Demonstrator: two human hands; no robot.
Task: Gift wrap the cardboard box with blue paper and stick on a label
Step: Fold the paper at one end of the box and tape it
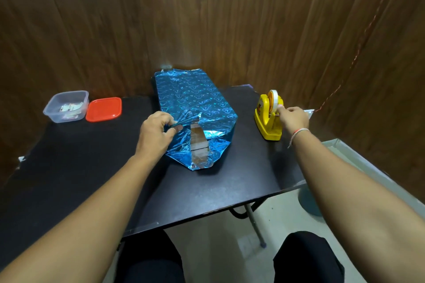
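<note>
The cardboard box lies lengthwise in the middle of the black table [230, 181], covered in shiny blue paper with a heart pattern [195, 99]. Its near end is partly open, and a strip of bare cardboard [197, 142] shows between the loose flaps. My left hand [156, 132] pinches a gathered fold of the blue paper at the near-left corner. My right hand [292, 117] reaches to the yellow tape dispenser [268, 119] on the right, its fingertips pinched at the tape end by the roll [273, 99].
A clear plastic tub [66, 107] holding small paper labels stands at the table's back left, its red lid [104, 109] beside it. A wooden wall rises close behind. The table's right edge is just past the dispenser. My knees are below the front edge.
</note>
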